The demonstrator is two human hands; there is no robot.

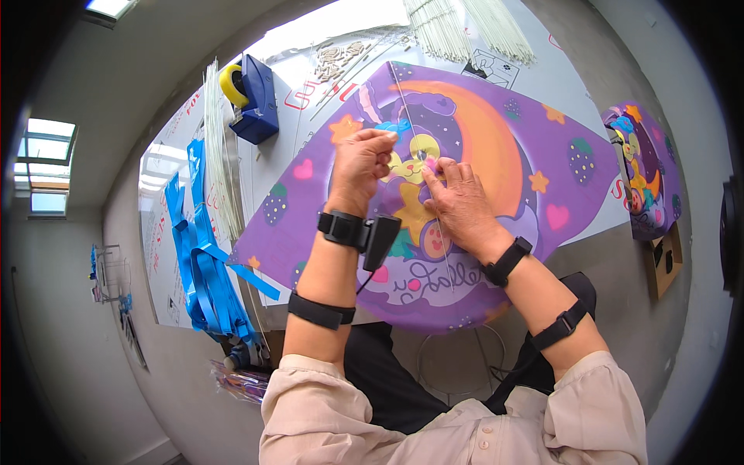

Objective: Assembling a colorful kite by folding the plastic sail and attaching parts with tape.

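A purple kite (570, 139) printed with a crescent moon and a cartoon bunny lies spread out in front of me, its lower edge hanging over the table's near side. Down its middle runs a thin pale rod (402, 93). My left hand (363, 169) is raised over the bunny print, thumb and forefinger pinched together. What sits in that pinch, if anything, is too small to make out. Just to its right, the bent fingers of my right hand (459, 203) close on the rod at the kite's centre. Black straps circle both forearms, with a dark box at my left wrist.
A blue tape dispenser (260, 101) with yellow tape stands at the left. Blue ribbon strips (203, 263) drape over the left edge beside thin white rods (215, 147). More rod bundles (438, 27) and small beige pieces (333, 60) lie far off. Another printed purple piece (647, 174) hangs right.
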